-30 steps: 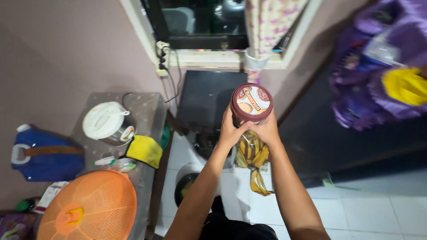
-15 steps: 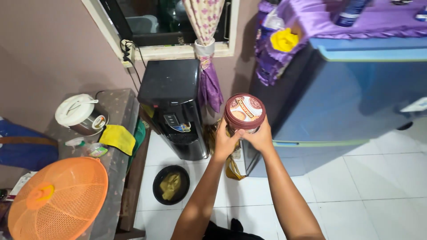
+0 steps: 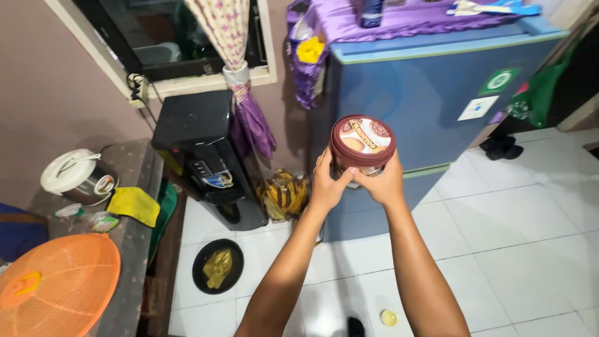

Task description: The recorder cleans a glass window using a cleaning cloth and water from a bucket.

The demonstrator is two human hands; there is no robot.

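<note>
The blue fridge point(image 3: 430, 112) stands just behind the round brown-lidded tub point(image 3: 362, 145), held upright in mid-air over the white tiled floor point(image 3: 530, 237). A loosened grip could drop it. Left hand point(image 3: 329, 185) and right hand point(image 3: 385, 184) both curl partly closed, grasping its sides.

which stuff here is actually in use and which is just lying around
In hand:
- brown-lidded round tub, held up between left hand and right hand

Lying about:
- blue fridge
- black water dispenser
- rice cooker
- yellow cloth
- orange mesh food cover
- black dish on the floor
</note>
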